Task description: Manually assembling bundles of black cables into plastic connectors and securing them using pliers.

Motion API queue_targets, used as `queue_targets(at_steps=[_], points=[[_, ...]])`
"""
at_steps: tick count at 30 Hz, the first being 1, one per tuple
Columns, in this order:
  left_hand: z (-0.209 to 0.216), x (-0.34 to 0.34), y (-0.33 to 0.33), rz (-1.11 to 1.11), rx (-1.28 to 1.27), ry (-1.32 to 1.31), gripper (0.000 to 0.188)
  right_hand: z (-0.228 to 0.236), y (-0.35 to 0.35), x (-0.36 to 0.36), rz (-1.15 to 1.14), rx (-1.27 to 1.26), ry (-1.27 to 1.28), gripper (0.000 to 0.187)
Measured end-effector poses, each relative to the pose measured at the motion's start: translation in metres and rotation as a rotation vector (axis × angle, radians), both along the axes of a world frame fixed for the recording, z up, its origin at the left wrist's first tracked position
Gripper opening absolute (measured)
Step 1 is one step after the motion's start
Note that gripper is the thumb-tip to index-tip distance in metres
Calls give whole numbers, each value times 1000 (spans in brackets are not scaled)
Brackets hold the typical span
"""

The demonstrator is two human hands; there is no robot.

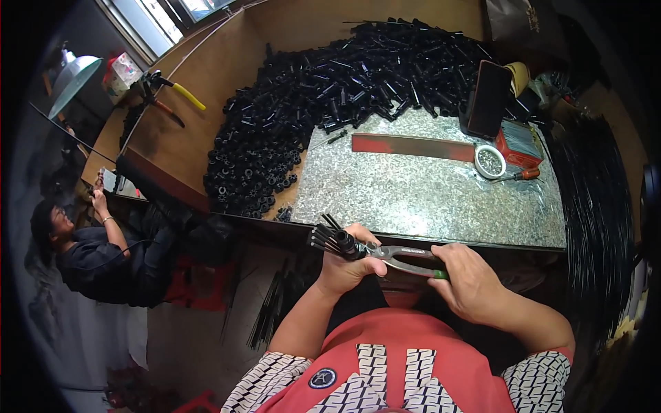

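Observation:
My left hand is closed around a bundle of thin black ribs set about a dark round hub, which looks like part of an umbrella frame. The rib ends point up and to the left. In my right hand are the handles of metal pliers, one with a green grip end. Their jaws reach the hub beside my left thumb; exactly what they touch is hidden. Both hands are in front of the bench's near edge, above my lap.
Black tubular parts and small toothed rings are heaped on the bench. On its stone slab lie a flat metal bar, a white cup and a screwdriver. A phone stands behind. At left sits another person.

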State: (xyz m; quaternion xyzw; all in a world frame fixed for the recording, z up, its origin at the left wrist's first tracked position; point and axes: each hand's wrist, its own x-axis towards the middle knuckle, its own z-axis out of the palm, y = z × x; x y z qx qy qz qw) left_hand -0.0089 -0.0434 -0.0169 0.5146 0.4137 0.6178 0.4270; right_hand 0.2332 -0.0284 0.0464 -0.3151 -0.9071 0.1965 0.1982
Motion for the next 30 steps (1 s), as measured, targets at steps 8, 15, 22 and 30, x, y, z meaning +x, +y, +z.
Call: queue_targets(at_steps=[8,15,22,30], points=[[2,-11,-3,-226,54,3,66,3,-4,1,39,-1624,97,23],[1,-6,-4,-46,10,12,65,-9,-10,-4,13,14,68,44],[8,-12,-5,-290,-61,-129,68,-17,-6,11,94,-1581,223,28],[5,-6,2,-132,58,64,56,-1,3,4,60,-731,-84,42]])
